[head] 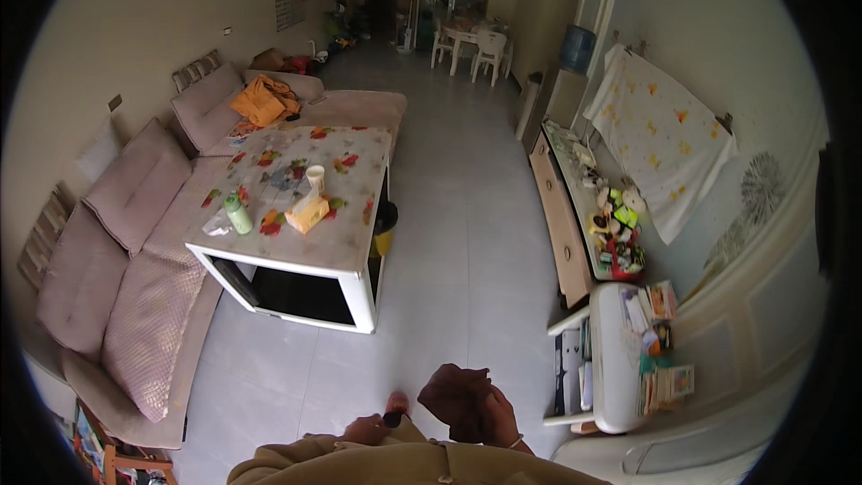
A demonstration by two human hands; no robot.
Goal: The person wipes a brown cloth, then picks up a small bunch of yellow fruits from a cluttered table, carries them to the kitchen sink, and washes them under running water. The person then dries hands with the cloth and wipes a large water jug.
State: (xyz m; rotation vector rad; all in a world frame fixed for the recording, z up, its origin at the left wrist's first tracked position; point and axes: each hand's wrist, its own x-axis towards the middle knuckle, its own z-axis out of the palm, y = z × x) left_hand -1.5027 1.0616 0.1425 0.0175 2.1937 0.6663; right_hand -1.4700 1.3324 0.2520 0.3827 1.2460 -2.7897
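Observation:
My right hand grips a crumpled dark reddish-brown cloth in front of my body, low in the view. The cloth hangs over the grey tiled floor. My left hand is beside the front of my tan clothing; its fingers are too small and dim to tell what they do. Just past that hand, a reddish shoe shows on my foot. Ahead to the left stands a white-framed table with a floral cover. On it are a green bottle, a tissue pack and a paper cup.
A pink-mauve sofa runs along the left wall, with an orange garment on it. At right, a long cabinet bears toys, and a white desk holds books. A bin stands by the table.

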